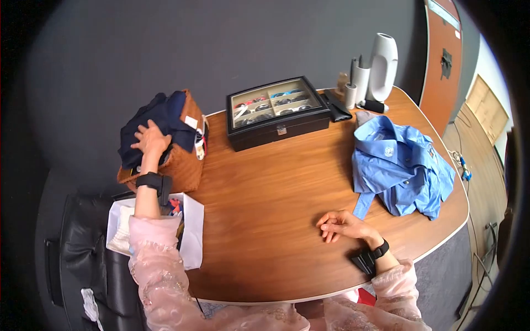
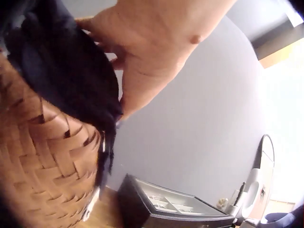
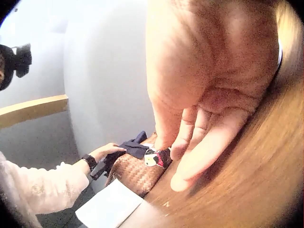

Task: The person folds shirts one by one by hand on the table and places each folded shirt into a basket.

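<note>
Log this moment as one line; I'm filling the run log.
left hand: presses navy garment on wicker basket | right hand: rests on table

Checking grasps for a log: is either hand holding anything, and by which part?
Neither grips anything. The left hand presses flat on the dark cloth atop the basket; the right hand rests on the table.

— How is the light in the head view?

— Even and soft; the wooden table [image 1: 276, 193] carries a pale sheen; a black fisheye ring darkens the corners and bends the edges.

— And the wrist views?

— Both hazy; the left hand [image 2: 152, 52] is close and blurred; brightness washes out the right side; the right hand [image 3: 209, 90] fills its frame, smeared.
</note>
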